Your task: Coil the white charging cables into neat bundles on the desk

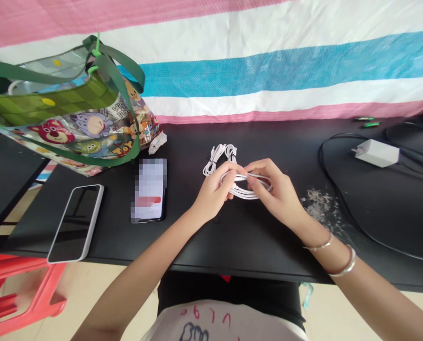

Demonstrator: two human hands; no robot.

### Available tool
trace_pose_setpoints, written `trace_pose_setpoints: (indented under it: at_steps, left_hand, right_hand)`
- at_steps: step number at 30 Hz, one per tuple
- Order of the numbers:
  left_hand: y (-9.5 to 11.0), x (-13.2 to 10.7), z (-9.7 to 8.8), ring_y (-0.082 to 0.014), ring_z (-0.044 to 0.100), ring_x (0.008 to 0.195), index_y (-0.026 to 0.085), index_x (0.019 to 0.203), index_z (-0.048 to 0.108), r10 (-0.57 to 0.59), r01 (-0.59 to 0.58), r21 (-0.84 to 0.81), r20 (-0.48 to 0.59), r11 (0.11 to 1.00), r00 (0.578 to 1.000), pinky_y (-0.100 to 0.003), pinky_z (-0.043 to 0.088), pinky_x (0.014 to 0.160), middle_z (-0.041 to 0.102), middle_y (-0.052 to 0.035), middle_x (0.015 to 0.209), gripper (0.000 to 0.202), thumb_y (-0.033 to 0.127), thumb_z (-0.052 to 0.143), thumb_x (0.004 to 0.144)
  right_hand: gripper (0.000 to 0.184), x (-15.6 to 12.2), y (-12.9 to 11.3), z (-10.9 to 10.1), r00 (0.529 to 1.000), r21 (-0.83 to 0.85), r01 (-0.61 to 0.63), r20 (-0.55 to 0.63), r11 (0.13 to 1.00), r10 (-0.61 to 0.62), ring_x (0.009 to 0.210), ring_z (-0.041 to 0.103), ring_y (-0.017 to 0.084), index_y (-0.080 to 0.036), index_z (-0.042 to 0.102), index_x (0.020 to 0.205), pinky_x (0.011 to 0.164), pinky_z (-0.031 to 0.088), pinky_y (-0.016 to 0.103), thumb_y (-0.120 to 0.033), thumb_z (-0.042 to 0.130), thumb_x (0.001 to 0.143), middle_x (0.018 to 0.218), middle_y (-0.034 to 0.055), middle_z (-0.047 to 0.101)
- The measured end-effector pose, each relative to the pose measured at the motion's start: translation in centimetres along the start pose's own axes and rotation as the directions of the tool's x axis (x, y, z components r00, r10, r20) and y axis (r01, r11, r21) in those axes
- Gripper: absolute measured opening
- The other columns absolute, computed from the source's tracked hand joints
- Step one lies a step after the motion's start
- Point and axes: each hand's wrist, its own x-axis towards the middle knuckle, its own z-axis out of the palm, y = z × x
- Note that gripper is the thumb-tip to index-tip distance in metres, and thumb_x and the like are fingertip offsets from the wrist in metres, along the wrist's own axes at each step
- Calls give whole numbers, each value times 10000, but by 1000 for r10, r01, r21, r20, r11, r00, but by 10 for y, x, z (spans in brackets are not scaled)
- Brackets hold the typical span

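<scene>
Pixelated phone screen (149, 189); half-hidden cable (247, 194)

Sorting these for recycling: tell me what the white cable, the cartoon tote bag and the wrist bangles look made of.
White cable, held in left hand and right hand: probably soft plastic sheath, matte; it bends in loose loops. Cartoon tote bag: glossy clear plastic, perhaps PVC; glare, see-through top. Bangles: seemingly silver-toned metal; thin, shiny.

A makeshift work desk: black table (232, 241) against striped tarp (268, 71).
</scene>
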Motion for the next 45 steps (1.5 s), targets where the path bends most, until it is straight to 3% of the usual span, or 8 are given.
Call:
trace_pose_setpoints:
  at_steps: [18,33,45]
  left_hand:
    - [0,-1,1,-48,419,443,183,839,579,59,-59,31,-2,998,998,-149,364,437,442,66,583,234,266,367,895]
    - [3,-1,0,-51,429,447,186,855,602,27,-26,68,-14,997,1000,-153,377,447,475,59,603,244,256,374,907]
    - [2,-2,0,-62,444,451,192,846,598,8,-7,87,-16,996,1000,-166,368,459,422,69,560,246,265,370,903]
  right_hand:
    - [108,1,-2,-1,1000,13,-16,4,1000,15,524,510,108,-216,532,895,492,418,239,-321,523,868,691,-13,587]
    - [75,1,-3,-1,1000,19,-5,14,1000,5,537,526,120,-217,534,896,504,429,248,-281,519,860,730,2,613]
    - [109,2,-2,-3,997,44,-55,65,998,52,509,480,115,-218,517,899,498,384,248,-322,519,866,624,-33,539]
